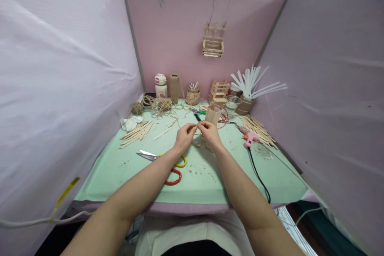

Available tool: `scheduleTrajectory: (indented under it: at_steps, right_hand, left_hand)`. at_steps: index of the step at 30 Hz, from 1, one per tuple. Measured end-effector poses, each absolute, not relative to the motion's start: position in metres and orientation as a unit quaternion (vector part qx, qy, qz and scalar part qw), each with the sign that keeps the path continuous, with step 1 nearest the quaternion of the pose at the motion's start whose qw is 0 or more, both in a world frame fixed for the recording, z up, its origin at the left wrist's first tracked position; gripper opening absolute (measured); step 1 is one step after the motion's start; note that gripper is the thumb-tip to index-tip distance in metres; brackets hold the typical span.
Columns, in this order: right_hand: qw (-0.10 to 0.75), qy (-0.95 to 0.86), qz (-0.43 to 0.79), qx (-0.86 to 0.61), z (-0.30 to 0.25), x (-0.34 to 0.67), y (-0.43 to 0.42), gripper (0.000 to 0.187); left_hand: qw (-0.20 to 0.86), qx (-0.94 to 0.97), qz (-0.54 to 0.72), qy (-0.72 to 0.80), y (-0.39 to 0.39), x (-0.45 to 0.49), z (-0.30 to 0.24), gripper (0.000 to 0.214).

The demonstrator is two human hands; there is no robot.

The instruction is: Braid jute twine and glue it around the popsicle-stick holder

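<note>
Over the middle of the table my left hand (184, 138) and my right hand (211, 134) meet, fingertips pinched close together. Between them is what looks like the end of a thin twine (196, 144), which loops down beneath the hands. Just behind my right hand stands a small holder made of wooden sticks (213, 113). Scissors (153, 157) with one yellow and one red handle lie below my left forearm, partly covered by it. Green-handled pliers (200, 112) rest behind the hands, next to the stick holder.
Loose wooden sticks (136, 134) lie at left, and more sticks (259, 130) at right. A pink glue gun (249, 137) trails a black cord over the front edge. Tangled twine (163, 105), a bottle (161, 88), a clear bowl (233, 103) and white glue sticks (249, 82) stand at the back.
</note>
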State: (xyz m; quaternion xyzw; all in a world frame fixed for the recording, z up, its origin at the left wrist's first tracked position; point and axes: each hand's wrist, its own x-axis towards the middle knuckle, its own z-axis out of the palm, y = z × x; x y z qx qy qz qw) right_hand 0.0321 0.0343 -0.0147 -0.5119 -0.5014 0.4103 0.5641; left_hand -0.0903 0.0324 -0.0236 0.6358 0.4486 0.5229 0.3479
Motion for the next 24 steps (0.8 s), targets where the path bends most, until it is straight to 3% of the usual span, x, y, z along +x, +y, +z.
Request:
scheduleTrajectory:
  at_steps: [16, 24]
  right_hand:
    - [0.546, -0.529, 0.389, -0.52, -0.0212, 0.0334, 0.0367, 0.027]
    - [0.527, -0.549, 0.397, -0.513, -0.0213, 0.0347, 0.0375, 0.025]
  left_hand:
    - [0.403, 0.562, 0.566, 0.448, 0.0364, -0.0897, -0.0217, 0.015]
    - [0.566, 0.479, 0.532, 0.409, 0.0405, -0.0915, -0.0226, 0.022]
